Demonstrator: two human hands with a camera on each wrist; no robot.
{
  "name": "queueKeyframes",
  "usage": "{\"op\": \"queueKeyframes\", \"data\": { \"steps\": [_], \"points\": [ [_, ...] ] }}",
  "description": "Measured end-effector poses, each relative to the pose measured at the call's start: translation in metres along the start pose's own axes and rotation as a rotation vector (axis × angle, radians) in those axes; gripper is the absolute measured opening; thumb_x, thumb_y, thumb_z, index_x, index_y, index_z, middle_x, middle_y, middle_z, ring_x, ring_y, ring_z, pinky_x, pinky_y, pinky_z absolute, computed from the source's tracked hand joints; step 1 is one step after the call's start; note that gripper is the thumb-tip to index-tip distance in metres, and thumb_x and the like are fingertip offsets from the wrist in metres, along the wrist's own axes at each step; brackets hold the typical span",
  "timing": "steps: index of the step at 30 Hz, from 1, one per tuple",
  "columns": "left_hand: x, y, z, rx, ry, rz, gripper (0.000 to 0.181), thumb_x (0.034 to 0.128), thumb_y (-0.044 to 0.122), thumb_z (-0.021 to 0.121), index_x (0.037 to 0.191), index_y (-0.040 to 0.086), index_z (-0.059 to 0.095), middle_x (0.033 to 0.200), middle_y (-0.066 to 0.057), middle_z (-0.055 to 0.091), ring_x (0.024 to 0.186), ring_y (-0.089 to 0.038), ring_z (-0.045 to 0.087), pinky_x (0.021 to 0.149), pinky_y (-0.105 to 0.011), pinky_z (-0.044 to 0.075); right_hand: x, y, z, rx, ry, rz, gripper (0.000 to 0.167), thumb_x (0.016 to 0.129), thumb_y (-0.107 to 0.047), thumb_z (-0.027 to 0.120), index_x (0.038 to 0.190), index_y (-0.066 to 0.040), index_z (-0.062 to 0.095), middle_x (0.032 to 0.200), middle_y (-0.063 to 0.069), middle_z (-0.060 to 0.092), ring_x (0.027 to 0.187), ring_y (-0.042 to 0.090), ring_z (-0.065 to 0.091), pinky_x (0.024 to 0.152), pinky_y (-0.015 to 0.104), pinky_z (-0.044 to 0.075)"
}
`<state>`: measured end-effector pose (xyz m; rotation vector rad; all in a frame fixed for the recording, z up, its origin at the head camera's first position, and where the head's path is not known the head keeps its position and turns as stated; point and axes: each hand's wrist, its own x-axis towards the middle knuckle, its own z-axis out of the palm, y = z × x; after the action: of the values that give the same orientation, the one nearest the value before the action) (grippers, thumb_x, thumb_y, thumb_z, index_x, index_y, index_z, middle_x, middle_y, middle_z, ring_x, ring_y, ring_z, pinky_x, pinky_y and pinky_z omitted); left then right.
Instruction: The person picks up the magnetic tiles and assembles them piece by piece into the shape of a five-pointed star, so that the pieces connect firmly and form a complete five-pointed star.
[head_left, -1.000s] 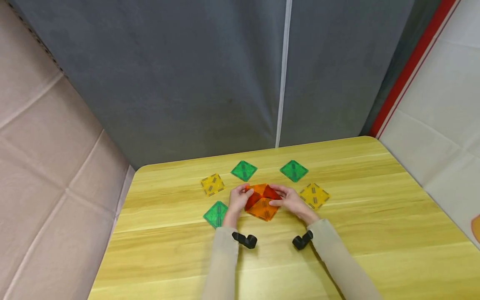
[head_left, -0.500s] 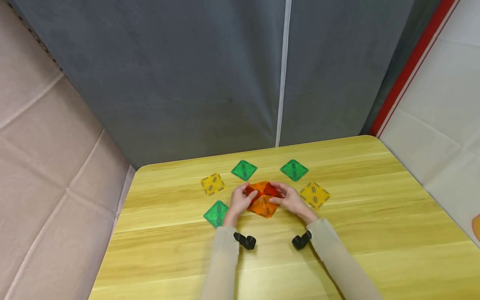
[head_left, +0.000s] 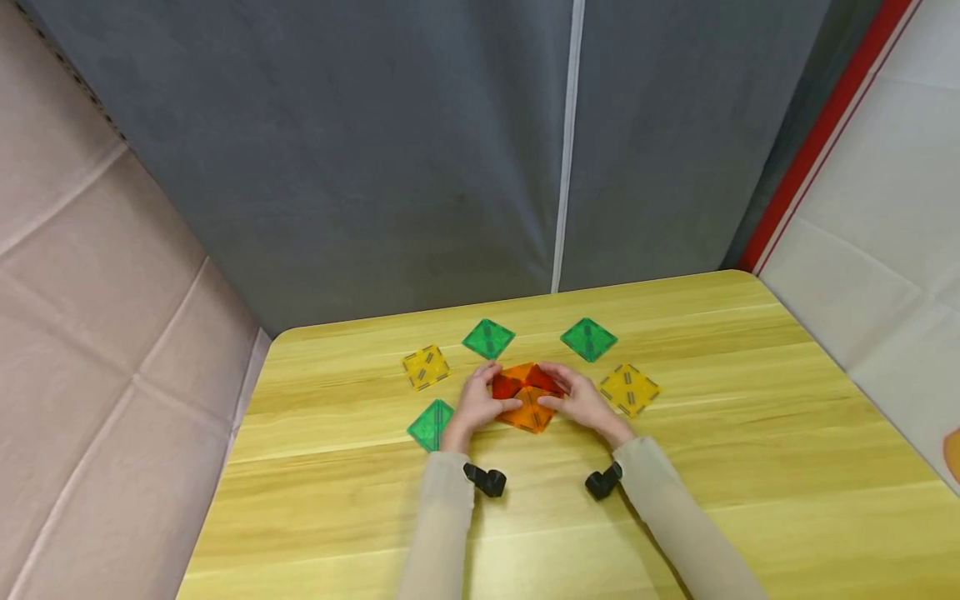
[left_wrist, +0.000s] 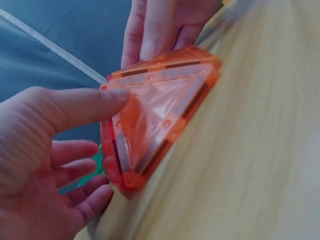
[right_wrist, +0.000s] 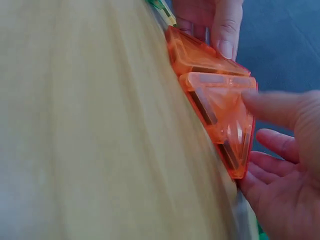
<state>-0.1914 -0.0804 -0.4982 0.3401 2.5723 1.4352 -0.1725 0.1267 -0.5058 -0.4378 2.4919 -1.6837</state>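
Translucent orange magnetic tiles (head_left: 529,416) and red magnetic tiles (head_left: 506,387) are joined into a low, faceted shape at the middle of the table. My left hand (head_left: 477,403) holds its left side, the thumb laid on the near orange face with the other fingers behind. On the opposite side, my right hand (head_left: 583,402) grips the shape likewise, thumb in front. The wrist views show triangular orange tiles (left_wrist: 155,120) meeting along their edges, close to the tabletop. The underside of the shape is hidden.
Around the shape lie green tile pairs, at far left (head_left: 488,339), far right (head_left: 588,339) and beside my left wrist (head_left: 431,425). Yellow tiles lie on the left (head_left: 426,367) and right (head_left: 630,390). A grey curtain (head_left: 420,167) hangs behind the wooden table (head_left: 337,500).
The orange and red shape has shifted slightly away from me. My left thumb has moved down across the front orange face; my right hand has barely moved.
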Motion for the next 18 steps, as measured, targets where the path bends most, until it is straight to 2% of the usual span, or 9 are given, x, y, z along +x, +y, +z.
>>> {"op": "queueKeyframes", "data": {
  "steps": [6, 11, 18],
  "points": [
    [0.001, -0.001, -0.003, 0.088, -0.039, 0.024, 0.064, 0.0757, 0.020, 0.078, 0.131, 0.001, 0.053, 0.137, -0.014, 0.047, 0.123, -0.033, 0.039, 0.103, -0.044, 0.033, -0.005, -0.005, 0.008, -0.307, 0.028, -0.064, 0.073, 0.073, -0.019, 0.081, 0.132, 0.006, 0.046, 0.132, 0.025, 0.048, 0.119, 0.039, 0.047, 0.099, 0.049, 0.037],
    [-0.001, -0.001, -0.002, 0.130, -0.021, 0.050, 0.062, 0.0745, 0.024, 0.079, 0.127, 0.000, 0.056, 0.133, -0.015, 0.051, 0.120, -0.033, 0.041, 0.101, -0.044, 0.034, -0.005, -0.009, 0.011, -0.327, 0.014, -0.065, 0.076, 0.070, -0.021, 0.084, 0.130, 0.006, 0.047, 0.132, 0.025, 0.047, 0.120, 0.039, 0.045, 0.101, 0.049, 0.036],
    [-0.011, 0.005, 0.002, 0.139, 0.046, 0.039, 0.062, 0.0722, 0.025, 0.082, 0.122, -0.003, 0.058, 0.125, -0.019, 0.052, 0.115, -0.034, 0.043, 0.097, -0.045, 0.037, 0.004, -0.002, -0.006, -0.300, -0.140, -0.119, 0.076, 0.071, -0.025, 0.082, 0.134, -0.001, 0.048, 0.135, 0.021, 0.046, 0.122, 0.037, 0.044, 0.101, 0.050, 0.034]
  ]
}}
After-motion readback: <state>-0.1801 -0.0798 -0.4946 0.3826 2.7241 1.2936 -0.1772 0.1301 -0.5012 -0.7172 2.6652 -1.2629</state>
